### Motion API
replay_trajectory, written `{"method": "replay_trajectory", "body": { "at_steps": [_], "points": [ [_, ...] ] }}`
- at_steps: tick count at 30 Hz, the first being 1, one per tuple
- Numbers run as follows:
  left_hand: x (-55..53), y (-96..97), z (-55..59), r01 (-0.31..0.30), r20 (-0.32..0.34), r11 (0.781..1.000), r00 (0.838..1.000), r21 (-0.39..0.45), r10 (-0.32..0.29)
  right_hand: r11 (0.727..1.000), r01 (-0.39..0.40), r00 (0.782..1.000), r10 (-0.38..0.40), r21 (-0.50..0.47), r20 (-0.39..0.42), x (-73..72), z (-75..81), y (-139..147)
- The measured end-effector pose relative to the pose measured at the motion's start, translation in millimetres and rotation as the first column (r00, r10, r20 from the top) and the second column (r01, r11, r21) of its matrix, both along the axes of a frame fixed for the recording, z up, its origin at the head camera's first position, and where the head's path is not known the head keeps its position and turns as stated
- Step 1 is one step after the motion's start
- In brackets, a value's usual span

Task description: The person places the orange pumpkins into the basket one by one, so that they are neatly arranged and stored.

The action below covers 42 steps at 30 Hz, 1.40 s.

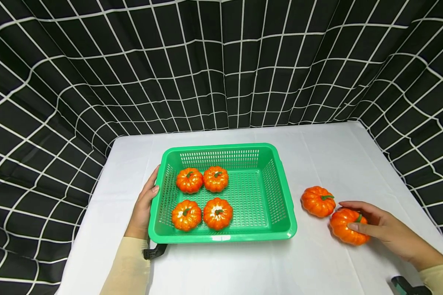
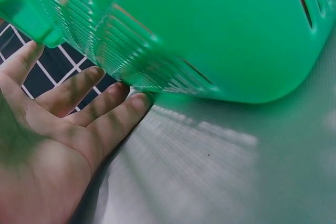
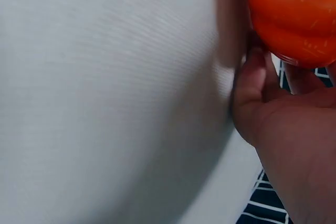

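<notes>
A green plastic basket [image 1: 258,236] with slotted walls stands on the table, and several small orange pumpkins [image 1: 217,217] sit in its left and middle part, stems up. My left hand [image 1: 142,211] lies along the basket's left side. In the left wrist view, the fingers [image 2: 113,124] are stretched out and their tips touch the slotted wall. To the right of the basket, my right hand [image 1: 387,229] grips a pumpkin [image 1: 343,229] between thumb and fingers; part of it is hidden by the hand. Another pumpkin [image 1: 315,202] lies just left of the held one, its stem pointing right.
A white cloth [image 1: 251,266] covers the table. Black curtains with a white grid [image 1: 221,82] rise behind it and along both sides. A dark strap [image 1: 155,250] shows at the left wrist, and a dark device [image 1: 406,287] at the right wrist.
</notes>
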State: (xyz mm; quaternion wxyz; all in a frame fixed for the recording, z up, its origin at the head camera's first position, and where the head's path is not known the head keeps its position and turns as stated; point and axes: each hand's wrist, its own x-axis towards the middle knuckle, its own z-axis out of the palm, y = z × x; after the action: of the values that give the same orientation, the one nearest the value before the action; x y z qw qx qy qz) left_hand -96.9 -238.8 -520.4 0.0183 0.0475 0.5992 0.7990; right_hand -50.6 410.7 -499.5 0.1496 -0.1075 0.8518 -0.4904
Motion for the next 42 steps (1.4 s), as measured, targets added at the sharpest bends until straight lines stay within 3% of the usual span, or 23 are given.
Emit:
{"method": "replay_trajectory", "body": {
  "at_steps": [13,26,42],
  "points": [
    [2.2,1.7,4.5,0.003,-0.004,1.0,1.0,0.006,-0.003,1.0,0.014,1.0,-0.014,-0.011,0.011,-8.1,8.7,4.2],
    [2.3,2.1,5.4,0.008,-0.003,1.0,1.0,0.016,-0.008,0.997,0.047,0.999,-0.048,-0.069,-0.011,-17.6,31.1,2.5],
    [1.9,3.0,7.1,0.002,0.001,1.0,1.0,0.006,-0.002,0.995,0.005,0.998,-0.012,-0.1,-0.067,-35.5,52.6,-13.0]
  ]
}}
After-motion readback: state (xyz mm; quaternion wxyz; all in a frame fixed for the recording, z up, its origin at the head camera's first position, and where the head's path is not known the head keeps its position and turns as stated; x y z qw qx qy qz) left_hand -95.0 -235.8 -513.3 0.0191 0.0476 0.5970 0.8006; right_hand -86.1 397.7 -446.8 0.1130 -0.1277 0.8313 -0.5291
